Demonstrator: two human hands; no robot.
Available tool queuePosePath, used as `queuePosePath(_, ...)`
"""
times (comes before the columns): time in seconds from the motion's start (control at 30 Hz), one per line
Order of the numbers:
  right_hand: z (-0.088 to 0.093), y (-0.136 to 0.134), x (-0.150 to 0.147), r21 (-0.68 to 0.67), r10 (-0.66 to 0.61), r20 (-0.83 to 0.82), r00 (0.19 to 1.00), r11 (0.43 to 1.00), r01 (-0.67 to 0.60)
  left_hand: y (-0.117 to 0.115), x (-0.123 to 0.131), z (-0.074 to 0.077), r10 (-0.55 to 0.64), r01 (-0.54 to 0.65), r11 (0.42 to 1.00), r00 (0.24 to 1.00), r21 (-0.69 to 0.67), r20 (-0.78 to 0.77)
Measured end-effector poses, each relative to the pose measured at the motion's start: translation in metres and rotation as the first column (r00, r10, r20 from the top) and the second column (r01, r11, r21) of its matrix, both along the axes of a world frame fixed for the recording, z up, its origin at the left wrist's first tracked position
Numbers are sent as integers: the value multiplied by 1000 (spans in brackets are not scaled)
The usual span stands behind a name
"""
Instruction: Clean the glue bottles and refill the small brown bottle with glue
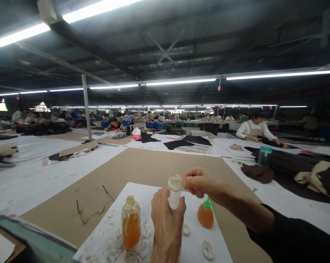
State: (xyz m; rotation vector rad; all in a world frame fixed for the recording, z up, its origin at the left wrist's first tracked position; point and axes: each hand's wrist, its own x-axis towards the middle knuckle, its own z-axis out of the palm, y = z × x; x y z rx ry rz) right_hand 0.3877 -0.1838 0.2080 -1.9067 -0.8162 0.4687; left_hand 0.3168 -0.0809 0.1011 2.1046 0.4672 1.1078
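My left hand is wrapped round a clear jar, which stands upright with its wide mouth up. At the jar's rim, my right hand has thumb and fingers pinched together; whatever is between them is too small to make out. To the left, a clear bottle partly filled with orange liquid stands on a stained white board. Right of the jar is a round squeeze bottle of orange liquid with a green nozzle. A small cap and a larger ring-like lid lie near my left hand.
A thin dark wire lies on the brown sheet at left. Dark fabric and a teal-lidded cup are at right. Black cut pieces lie farther back. A co-worker handles dark cloth at the right.
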Motion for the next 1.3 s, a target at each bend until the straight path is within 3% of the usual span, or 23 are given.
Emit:
queuePosePath(0.1,11,-3,-10,-58,-33,146,989,997,41,-1,0,1,-9,9,1000,1000,16,-12)
queuePosePath(0.17,13,-5,-19,-73,-81,340,937,991,112,-2,1,1,-13,13,1000,1000,23,-27)
queuePosePath(0.2,12,-6,-23,-84,-108,495,862,982,170,-2,3,1,-12,13,1000,999,29,-35)
queuePosePath(0.27,6,-6,-30,-106,-96,804,587,948,301,-4,5,0,5,-3,999,999,41,-43)
queuePosePath(0.33,-3,-6,-31,-103,-11,960,279,915,391,-5,8,-2,25,-23,998,999,59,-40)
queuePosePath(0.37,-8,-7,-30,-89,14,983,185,910,406,-5,10,-3,33,-31,997,999,68,-37)
queuePosePath(0.43,-14,-10,-24,-29,3,998,63,909,415,-5,11,-6,52,-50,995,998,82,-26)
queuePosePath(0.5,-16,-16,-18,73,-78,997,-5,905,418,-3,10,-8,64,-63,995,998,76,-7)
queuePosePath(0.57,-13,-24,-12,188,-218,976,31,899,396,2,7,-9,70,-70,997,997,32,12)
queuePosePath(0.6,-12,-27,-11,224,-290,948,130,901,372,5,5,-9,67,-67,998,998,4,14)
queuePosePath(0.7,-13,-33,-10,239,-344,728,594,938,250,10,0,-6,41,-42,997,999,-58,-4)
queuePosePath(0.77,-18,-31,-12,226,-273,588,761,959,169,11,-2,-4,31,-33,997,999,-73,-19)
queuePosePath(0.9,-29,-17,-17,258,-236,529,815,960,110,9,-2,-4,38,-39,994,999,-105,-6)
queuePosePath(1.13,-34,2,-26,293,-290,580,761,946,137,7,-1,-5,13,-13,987,1000,-158,1)
queuePosePath(1.3,-29,7,-29,221,-214,638,740,971,91,8,-1,-6,-15,16,985,1000,-173,7)
